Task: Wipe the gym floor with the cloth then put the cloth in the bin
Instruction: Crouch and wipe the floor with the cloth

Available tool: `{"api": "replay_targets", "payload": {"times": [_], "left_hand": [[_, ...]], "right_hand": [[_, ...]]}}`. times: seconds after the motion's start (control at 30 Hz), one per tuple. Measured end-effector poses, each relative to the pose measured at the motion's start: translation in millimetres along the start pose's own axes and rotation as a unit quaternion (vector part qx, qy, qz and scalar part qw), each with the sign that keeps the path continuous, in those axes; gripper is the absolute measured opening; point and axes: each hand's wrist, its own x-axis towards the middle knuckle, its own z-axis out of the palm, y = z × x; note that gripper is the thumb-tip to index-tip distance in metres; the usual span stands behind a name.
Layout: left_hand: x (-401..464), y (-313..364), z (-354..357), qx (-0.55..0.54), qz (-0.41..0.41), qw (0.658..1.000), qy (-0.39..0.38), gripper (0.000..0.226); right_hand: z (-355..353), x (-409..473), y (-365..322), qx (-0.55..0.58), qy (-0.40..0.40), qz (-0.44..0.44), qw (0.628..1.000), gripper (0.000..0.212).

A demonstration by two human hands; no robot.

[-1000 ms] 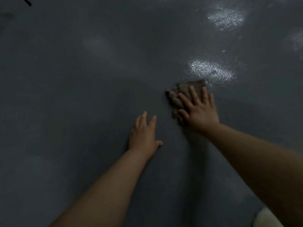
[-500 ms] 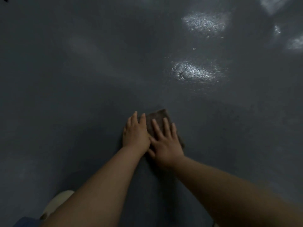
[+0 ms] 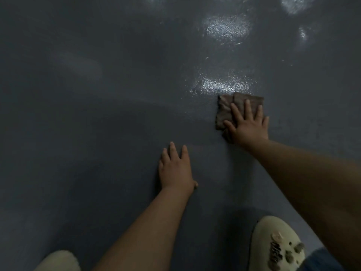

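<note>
A folded brown cloth (image 3: 227,109) lies flat on the dark grey gym floor (image 3: 97,114), right of centre. My right hand (image 3: 249,125) presses down on it with straight, spread fingers and covers its near right part. My left hand (image 3: 175,169) rests flat on the bare floor, nearer to me and to the left of the cloth, holding nothing. A wet, shiny patch (image 3: 222,85) glints just beyond the cloth's far edge. No bin is in view.
Two pale clog shoes stand at the bottom edge, one at the right (image 3: 277,245) and one at the left (image 3: 58,261). More shiny wet patches (image 3: 226,29) lie farther off at the top right.
My right hand has slid the cloth away from me and to the right, up to the wet patch. The left hand has come off the cloth's edge and lies apart on bare floor.
</note>
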Motion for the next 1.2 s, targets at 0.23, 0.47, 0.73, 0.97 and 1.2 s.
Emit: {"api": "replay_targets", "payload": {"times": [0.23, 0.47, 0.73, 0.97, 1.2], "left_hand": [[4.4, 2.5, 1.0, 0.038, -0.001, 0.999, -0.007, 0.113], [6.9, 6.8, 0.4, 0.018, -0.009, 1.000, -0.011, 0.106], [6.9, 10.2, -2.4, 0.017, -0.018, 0.999, -0.032, 0.113], [8.6, 10.8, -3.0, 0.009, -0.018, 0.999, -0.031, 0.114], [9.2, 10.5, -5.3, 0.012, -0.015, 0.999, -0.035, 0.114]], "right_hand": [[22.8, -47.7, -42.9, -0.019, -0.016, -0.046, 0.999, 0.065], [44.3, -85.9, -24.9, -0.102, -0.013, -0.281, 0.954, 0.065], [18.9, -30.8, 49.3, -0.051, 0.016, -0.094, 0.994, 0.068], [8.0, -21.9, 59.5, 0.060, 0.000, 0.149, 0.987, 0.064], [38.1, -83.8, -11.3, -0.009, -0.015, -0.042, 0.999, 0.066]]}}
